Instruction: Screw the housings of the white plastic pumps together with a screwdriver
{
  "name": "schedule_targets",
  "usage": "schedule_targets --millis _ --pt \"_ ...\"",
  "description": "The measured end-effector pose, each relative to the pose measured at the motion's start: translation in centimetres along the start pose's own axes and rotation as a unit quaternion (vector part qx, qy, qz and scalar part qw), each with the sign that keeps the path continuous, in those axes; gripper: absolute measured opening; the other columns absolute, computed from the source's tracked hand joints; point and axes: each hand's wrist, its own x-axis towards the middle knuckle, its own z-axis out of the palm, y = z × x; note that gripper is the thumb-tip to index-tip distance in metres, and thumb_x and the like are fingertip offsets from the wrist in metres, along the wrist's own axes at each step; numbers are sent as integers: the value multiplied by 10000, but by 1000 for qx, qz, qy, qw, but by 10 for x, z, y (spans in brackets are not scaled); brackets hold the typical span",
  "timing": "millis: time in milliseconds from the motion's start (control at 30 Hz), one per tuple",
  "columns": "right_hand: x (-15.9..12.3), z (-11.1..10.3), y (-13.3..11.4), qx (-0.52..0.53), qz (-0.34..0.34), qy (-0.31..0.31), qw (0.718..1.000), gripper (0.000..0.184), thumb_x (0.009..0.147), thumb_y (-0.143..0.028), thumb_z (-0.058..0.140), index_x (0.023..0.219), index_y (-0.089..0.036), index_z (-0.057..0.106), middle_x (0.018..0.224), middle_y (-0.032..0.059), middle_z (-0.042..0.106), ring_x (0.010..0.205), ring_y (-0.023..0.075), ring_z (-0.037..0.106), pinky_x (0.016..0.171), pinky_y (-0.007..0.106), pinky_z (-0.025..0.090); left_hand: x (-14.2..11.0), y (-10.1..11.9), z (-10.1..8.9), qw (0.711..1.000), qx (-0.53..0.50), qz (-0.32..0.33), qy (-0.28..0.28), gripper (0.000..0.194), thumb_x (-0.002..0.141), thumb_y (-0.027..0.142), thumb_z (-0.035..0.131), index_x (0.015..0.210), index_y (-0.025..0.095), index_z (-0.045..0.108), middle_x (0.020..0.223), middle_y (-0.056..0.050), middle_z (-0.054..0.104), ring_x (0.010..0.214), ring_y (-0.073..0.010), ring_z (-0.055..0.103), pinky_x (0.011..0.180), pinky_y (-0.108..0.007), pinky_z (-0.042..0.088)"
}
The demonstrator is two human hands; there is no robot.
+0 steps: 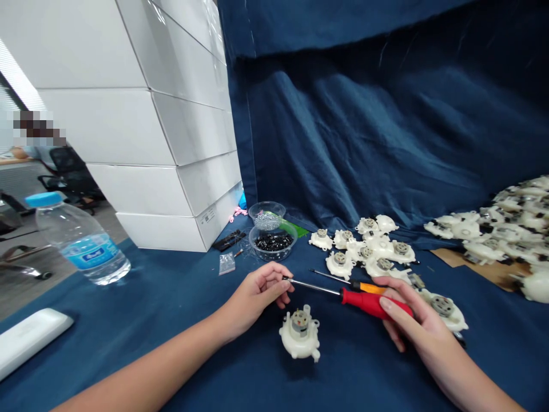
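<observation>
My right hand (407,323) grips the red handle of a screwdriver (362,300) whose metal shaft points left. My left hand (261,292) pinches at the shaft's tip (286,279), fingers closed; any small part between them is too small to see. A white plastic housing with a small motor (300,335) sits on the blue cloth just below and between both hands, untouched. A second screwdriver with an orange handle (364,286) lies on the cloth just behind the red one.
Several white motor housings (369,249) lie behind, with a larger heap (510,229) at right on cardboard. Two clear bowls (272,240) hold small parts. A water bottle (79,240), stacked white boxes (141,131) and a white flat object (30,337) stand left.
</observation>
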Motion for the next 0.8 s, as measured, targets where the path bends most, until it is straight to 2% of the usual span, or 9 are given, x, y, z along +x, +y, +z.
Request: schedule_targets --millis 133,200,267,333,467,633,800 --pt "3 -1 3 8 -39 11 999 601 846 -542 773 1347 -321 527 962 -4 634 454 101 492 429 270 405 0 -2 0 1000 5 -12 -6 282 942 398 732 1105 193 625 958 -31 709 812 -148 663 757 -298 532" --pt "3 -2 3 9 -39 13 999 592 843 -524 778 1345 -332 530 1043 5 620 470 94 504 438 271 417 0 -2 1 1000 7 -13 -7 281 940 399 733 1100 193 628 956 -32 712 818 -150 664 758 -299 530" --pt "4 -3 4 22 -25 5 999 550 867 -530 754 1330 -315 547 975 0 613 517 128 536 432 267 423 -1 -1 1 1000 12 -11 -5 279 942 403 729 1098 194 630 956 -35 715 823 -154 665 753 -298 528" --pt "5 -5 6 27 7 -6 1000 502 910 -580 688 1295 -275 581 815 -6 611 559 175 560 431 269 425 -1 0 2 1000 14 -9 1 277 942 408 729 1093 196 636 953 -36 719 824 -157 666 747 -297 527" --pt "8 -8 10 4 62 -20 998 582 948 -715 531 1190 -204 665 584 -13 573 521 193 534 450 282 417 -1 0 2 1000 9 -10 4 277 942 414 730 1089 194 651 932 -34 725 815 -156 668 743 -293 527" --pt "6 -7 6 -40 44 -28 998 558 946 -719 537 1099 -206 694 585 -23 574 478 155 465 436 261 368 0 0 1 1000 -2 -12 3 292 936 424 738 1073 177 663 885 -29 729 789 -148 661 748 -289 525" --pt "1 -5 6 -59 4 -14 998 482 974 -651 570 1195 -229 642 545 -59 513 467 144 460 435 245 346 -1 1 1 1000 -15 -10 5 314 937 450 729 1054 163 673 795 -16 717 720 -143 643 731 -292 512"
